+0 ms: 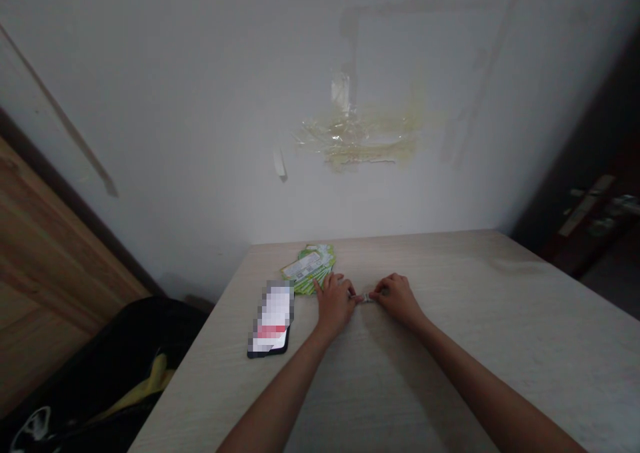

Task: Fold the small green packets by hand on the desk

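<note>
My left hand [334,301] and my right hand [397,297] rest on the pale table [475,319], fingers curled and pinched toward each other. Between their fingertips sits a small silvery object [365,297], too small to name, and both hands grip it. Just behind my left hand lies a fanned pile of green and white cards [309,268]. To the left of that hand a dark phone [271,319] lies flat with its screen lit.
A white wall with yellowed tape remains [360,139] rises behind the table. A black bag [115,373] sits on the floor at the left, below a wooden panel [45,273]. A dark door with a handle [600,209] is at the right.
</note>
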`<state>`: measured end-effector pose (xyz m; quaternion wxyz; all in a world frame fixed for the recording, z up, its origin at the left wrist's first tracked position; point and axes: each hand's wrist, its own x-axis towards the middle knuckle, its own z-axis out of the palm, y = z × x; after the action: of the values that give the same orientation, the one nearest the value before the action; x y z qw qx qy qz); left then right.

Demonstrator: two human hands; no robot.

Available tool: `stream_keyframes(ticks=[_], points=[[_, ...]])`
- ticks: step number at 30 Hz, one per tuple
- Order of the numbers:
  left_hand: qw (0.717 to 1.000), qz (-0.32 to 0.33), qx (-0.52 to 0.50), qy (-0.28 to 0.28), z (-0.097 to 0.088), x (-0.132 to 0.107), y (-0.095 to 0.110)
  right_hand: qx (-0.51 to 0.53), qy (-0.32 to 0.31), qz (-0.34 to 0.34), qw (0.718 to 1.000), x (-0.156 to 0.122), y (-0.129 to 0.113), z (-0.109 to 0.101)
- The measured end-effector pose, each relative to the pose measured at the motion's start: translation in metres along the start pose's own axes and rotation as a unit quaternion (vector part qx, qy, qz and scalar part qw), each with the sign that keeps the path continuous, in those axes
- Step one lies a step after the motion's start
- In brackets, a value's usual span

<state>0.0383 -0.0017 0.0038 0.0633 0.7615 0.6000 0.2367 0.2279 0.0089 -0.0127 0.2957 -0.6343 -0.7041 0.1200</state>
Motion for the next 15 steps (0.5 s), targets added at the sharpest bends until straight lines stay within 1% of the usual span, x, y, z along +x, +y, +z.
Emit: stream_keyframes(ticks=[5,9,15], points=[[1.0,-0.004,-0.002,-0.008,-0.001,0.001,0.001,-0.005,0.001,0.002,1.0,-0.001,0.0,0.0],[1.0,0.013,-0.017,-0.003,0.0,-0.001,0.0,0.012,0.007,-0.028,1.0,-0.002,0.005,0.002],[0.998,0.037,-0.036,0.021,-0.001,-0.006,0.0,0.068,0.037,-0.071,0.994,-0.003,0.013,0.002]])
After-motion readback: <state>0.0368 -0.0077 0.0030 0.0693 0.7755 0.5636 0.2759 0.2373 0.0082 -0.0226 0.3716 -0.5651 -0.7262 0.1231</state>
